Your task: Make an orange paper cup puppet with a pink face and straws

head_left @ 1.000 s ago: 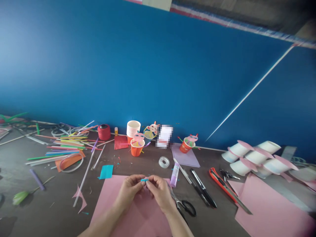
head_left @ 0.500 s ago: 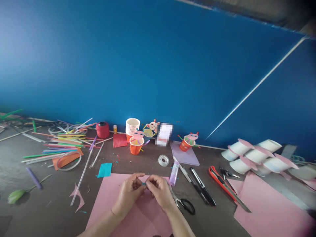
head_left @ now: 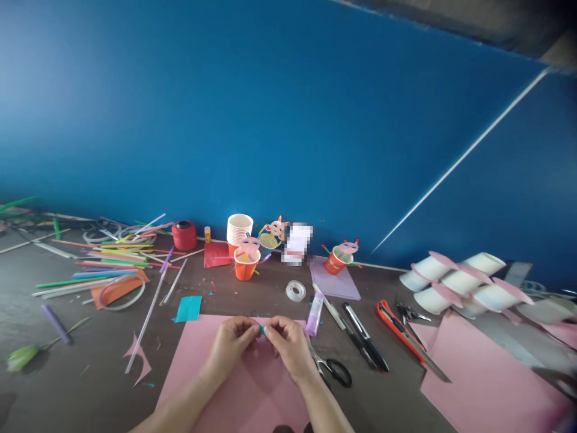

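Note:
Between my two hands is a tiny blue piece of paper (head_left: 262, 329), mostly covered by the fingertips. My left hand (head_left: 232, 346) pinches it from one side with thumb and index finger. From the other side my right hand (head_left: 288, 347) pinches it too, the two hands almost touching. Both are over a large pink sheet of paper (head_left: 189, 361). Scissors with black handles (head_left: 336, 370) lie beside my right hand, partly on the sheet's edge. A square of blue paper (head_left: 188, 308) lies past the sheet's far left corner.
Orange cups with paper figures (head_left: 244, 270) stand at the back. A tape roll (head_left: 296, 291), glue stick (head_left: 314, 314), pens (head_left: 365, 337) and red utility knife (head_left: 406, 337) lie rightward. Drinking straws (head_left: 112, 264) spread left. White cups (head_left: 451, 279) and pink sheets (head_left: 487, 367) are far right.
The fingers of both hands have shifted slightly around the small blue paper, and my left index finger has curled in to it. The whole view has moved a little.

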Tool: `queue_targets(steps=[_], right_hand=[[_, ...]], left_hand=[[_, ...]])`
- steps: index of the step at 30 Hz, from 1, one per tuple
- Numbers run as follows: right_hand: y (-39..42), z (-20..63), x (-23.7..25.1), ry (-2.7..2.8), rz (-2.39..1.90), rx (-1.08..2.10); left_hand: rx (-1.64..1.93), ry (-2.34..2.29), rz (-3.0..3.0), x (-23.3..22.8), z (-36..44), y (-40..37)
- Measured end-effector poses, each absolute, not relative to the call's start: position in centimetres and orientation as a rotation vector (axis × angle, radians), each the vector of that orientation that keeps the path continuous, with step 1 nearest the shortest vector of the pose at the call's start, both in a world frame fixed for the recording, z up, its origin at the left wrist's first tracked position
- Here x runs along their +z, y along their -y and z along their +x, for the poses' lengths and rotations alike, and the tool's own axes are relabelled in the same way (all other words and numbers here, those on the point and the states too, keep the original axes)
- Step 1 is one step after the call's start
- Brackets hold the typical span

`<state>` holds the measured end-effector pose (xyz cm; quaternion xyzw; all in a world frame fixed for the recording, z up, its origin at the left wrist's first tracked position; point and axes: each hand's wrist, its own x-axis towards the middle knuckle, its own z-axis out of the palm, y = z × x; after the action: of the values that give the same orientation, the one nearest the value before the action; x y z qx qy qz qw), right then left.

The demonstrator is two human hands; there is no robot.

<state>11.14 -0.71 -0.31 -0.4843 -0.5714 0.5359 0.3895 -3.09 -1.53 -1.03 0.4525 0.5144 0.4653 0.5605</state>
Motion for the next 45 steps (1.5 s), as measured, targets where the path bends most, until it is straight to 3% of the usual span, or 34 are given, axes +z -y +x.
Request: queue_targets(steps=[23, 45], right_hand=[[0.77, 10.86, -0.11, 1.502, -1.269, 1.252], [0.87, 11.1, 0.0, 1.374, -1.207, 1.427]], left_hand=[[1.099, -1.186, 1.057, -1.51, -3.08, 1.52], [1.093, -1.155, 0.969, -0.86, -3.36, 1.8]])
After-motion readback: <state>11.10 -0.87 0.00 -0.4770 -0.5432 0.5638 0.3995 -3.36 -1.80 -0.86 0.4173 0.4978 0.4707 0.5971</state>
